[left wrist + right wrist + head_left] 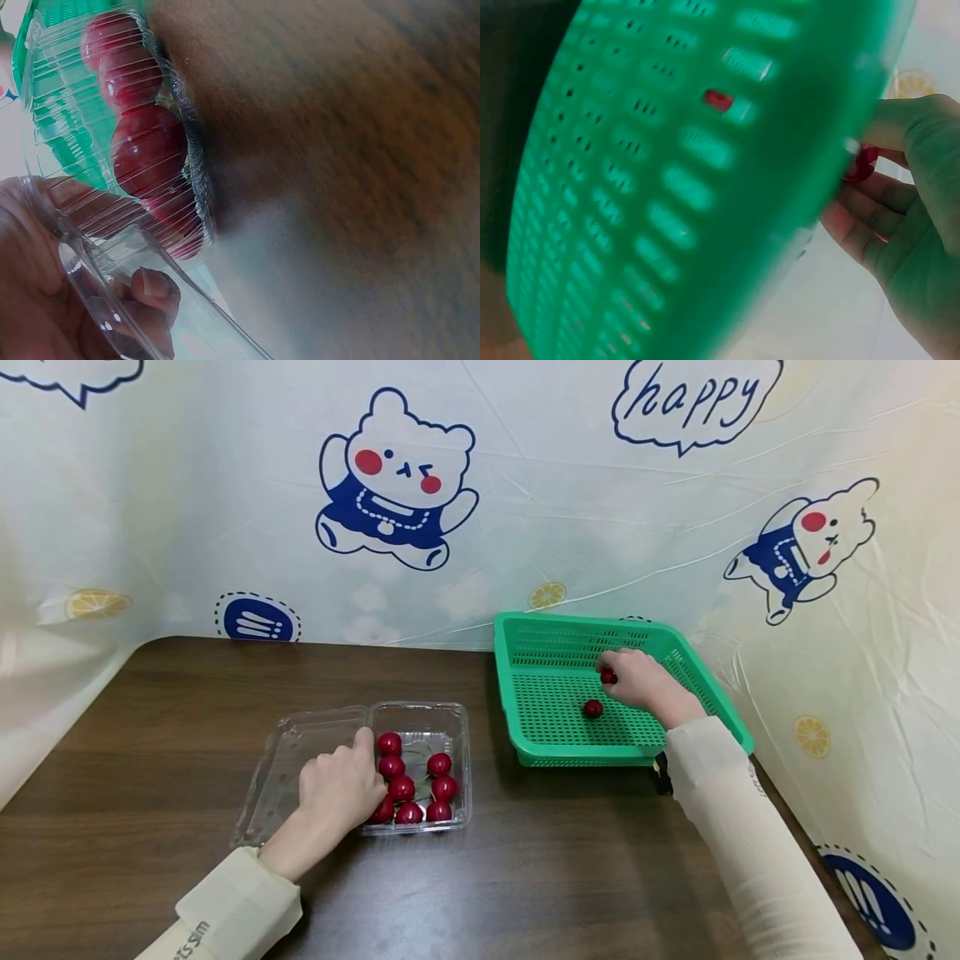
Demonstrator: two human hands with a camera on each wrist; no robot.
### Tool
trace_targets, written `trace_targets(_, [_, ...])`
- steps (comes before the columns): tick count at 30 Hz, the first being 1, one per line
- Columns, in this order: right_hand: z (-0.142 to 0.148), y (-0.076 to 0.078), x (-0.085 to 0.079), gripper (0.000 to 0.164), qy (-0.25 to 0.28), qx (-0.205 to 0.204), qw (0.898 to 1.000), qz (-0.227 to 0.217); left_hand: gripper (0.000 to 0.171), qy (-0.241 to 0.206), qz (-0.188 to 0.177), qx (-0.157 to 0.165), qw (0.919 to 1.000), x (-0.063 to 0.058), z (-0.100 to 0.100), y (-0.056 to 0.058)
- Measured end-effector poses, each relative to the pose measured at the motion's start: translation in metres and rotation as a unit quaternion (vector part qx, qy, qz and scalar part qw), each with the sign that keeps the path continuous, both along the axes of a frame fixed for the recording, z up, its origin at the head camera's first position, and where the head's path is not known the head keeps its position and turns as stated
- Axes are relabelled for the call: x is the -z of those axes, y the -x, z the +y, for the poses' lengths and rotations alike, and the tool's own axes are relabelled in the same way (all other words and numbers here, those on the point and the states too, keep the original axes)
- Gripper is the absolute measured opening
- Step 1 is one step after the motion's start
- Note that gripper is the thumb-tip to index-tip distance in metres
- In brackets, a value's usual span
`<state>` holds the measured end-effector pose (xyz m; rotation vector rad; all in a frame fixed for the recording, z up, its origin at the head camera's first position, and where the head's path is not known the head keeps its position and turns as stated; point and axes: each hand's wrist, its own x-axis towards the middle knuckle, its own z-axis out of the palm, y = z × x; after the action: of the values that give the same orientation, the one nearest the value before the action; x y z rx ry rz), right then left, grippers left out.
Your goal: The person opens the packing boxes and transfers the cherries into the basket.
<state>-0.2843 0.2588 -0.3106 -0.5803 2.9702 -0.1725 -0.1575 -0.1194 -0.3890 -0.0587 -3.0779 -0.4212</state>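
Observation:
My left hand (339,787) grips the hinge side of a clear plastic clamshell box (463,760), whose lid (300,735) lies folded open to the left. Several dark red cherries (444,788) sit inside; the left wrist view shows some cherries (148,150) through the box's ribbed wall. Over the green plastic basket (517,727), my right hand (643,681) pinches a cherry (608,677) between thumb and fingers. In the right wrist view that cherry (862,163) shows beyond the basket's rim, partly hidden. Another cherry (592,708) lies on the basket floor.
The brown wooden table (480,893) carries both containers, the basket standing at the back right. A cloth backdrop (540,510) printed with cartoon bears hangs behind and along the right side. Under the right wrist, a small black object (663,774) shows beside the basket.

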Motion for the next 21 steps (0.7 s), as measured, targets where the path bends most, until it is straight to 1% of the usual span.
trace_targets(8, [0.014, 0.001, 0.012, 0.030, -0.014, 0.024, 1.000, -0.010, 0.022, -0.001, -0.005, 0.000, 1.0000, 0.000, 0.000, 0.000])
trace_targets(16, [0.019, 0.000, 0.019, 0.028, -0.021, 0.036, 0.998, -0.047, 0.022, 0.000, -0.002, 0.000, 1.0000, 0.000, 0.000, 0.000])
trace_targets(21, [0.020, 0.000, 0.022, 0.028, -0.025, 0.045, 0.997, -0.062, 0.022, 0.000, -0.003, -0.001, 1.0000, 0.000, 0.000, 0.000])
